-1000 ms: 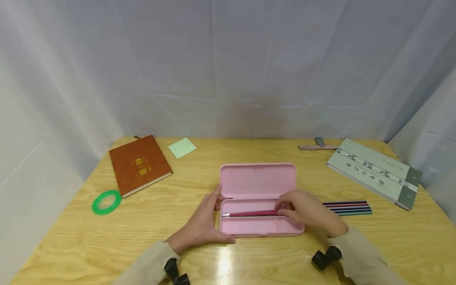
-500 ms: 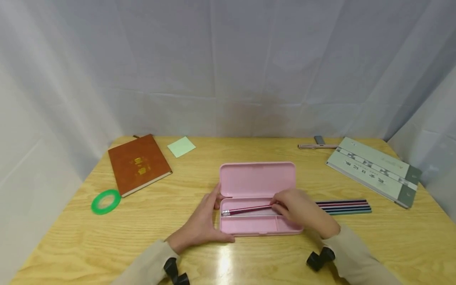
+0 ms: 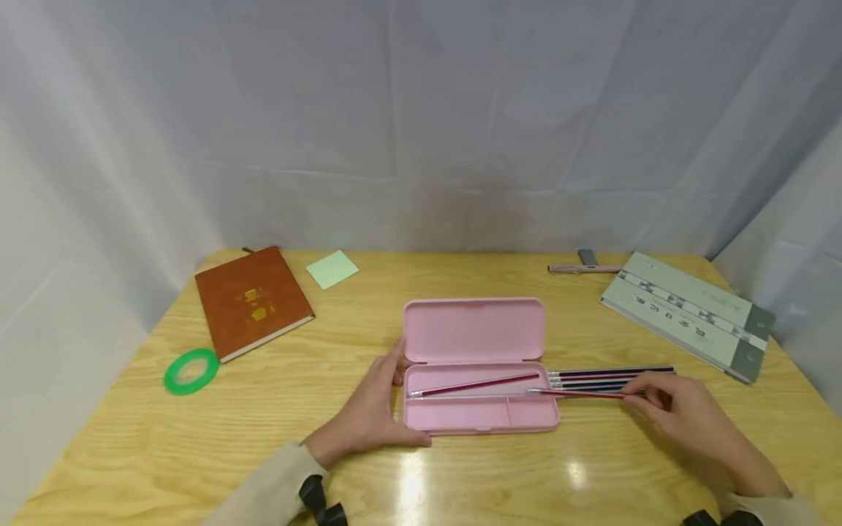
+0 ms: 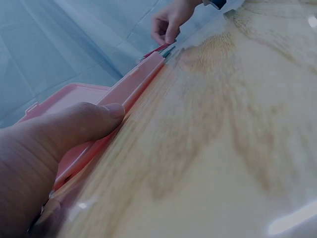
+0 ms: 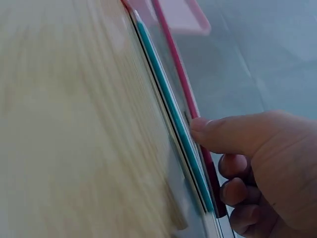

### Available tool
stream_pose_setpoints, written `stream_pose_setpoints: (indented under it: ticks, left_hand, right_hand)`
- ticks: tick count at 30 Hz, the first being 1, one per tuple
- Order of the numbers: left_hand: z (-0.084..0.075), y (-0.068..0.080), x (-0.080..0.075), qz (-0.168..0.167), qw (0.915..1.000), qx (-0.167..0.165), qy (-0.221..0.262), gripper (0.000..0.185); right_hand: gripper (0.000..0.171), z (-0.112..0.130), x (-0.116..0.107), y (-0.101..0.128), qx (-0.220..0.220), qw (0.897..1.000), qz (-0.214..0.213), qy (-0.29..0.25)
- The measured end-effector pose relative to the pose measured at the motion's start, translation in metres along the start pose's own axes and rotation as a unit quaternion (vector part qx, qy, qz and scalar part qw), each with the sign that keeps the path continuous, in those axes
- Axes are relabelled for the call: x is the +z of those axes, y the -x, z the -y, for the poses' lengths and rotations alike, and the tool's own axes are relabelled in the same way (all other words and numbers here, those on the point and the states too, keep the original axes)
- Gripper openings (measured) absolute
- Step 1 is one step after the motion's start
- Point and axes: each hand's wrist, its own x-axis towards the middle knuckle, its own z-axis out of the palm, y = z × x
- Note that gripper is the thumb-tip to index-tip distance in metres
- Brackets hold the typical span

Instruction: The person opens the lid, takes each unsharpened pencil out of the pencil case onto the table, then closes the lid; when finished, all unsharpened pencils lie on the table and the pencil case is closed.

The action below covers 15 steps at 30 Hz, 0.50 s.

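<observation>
An open pink pencil case [image 3: 454, 416] lies on the table, its lid [image 3: 473, 329] tipped back. My left hand [image 3: 371, 409] grips its left end, thumb [image 4: 89, 121] along the front edge and fingers behind. One red pencil [image 3: 487, 383] rests slantwise in the long rear compartment. My right hand [image 3: 697, 420] pinches a second red pencil [image 5: 179, 74] near its far right end, between thumb and fingers. The other end of that pencil overlaps the case's right side in the head view. Several striped pencils [image 3: 612, 371] lie side by side right of the case, just under the held one.
A brown notebook [image 3: 253, 299] and a green tape roll [image 3: 191, 371] lie at the left. Behind are a pale green note pad [image 3: 332, 269], a pen [image 3: 582, 269] and a small grey item [image 3: 588, 257]. A grey-green book [image 3: 684, 314] lies back right.
My right hand has left the first red pencil in the case and moved right to the row of pencils, where it now pinches another red one. The left hand stays at the case.
</observation>
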Motion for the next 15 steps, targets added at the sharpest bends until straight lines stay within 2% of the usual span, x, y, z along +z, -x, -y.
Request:
stream_pose_setpoints:
  ticks: [4,7,10,15]
  left_hand:
    - [-0.001,0.000,0.000,0.001,1.0000,0.000,0.005,0.148]
    - [0.000,0.000,-0.001,0.003,1.0000,0.001,0.003,0.148]
    - [0.000,0.000,-0.001,0.002,1.0000,0.005,0.000,0.148]
    - [0.002,-0.001,-0.001,-0.002,0.9999,0.016,-0.002,0.148]
  right_hand:
    - [0.020,-0.024,-0.021,0.028,0.056,0.998,0.016,0.007]
    - [0.018,-0.030,-0.022,0.031,0.061,0.998,0.028,0.011]
    - [0.018,-0.023,-0.015,0.023,0.048,0.998,0.044,0.015]
    - [0.018,0.005,0.009,-0.010,0.016,0.998,0.067,-0.003]
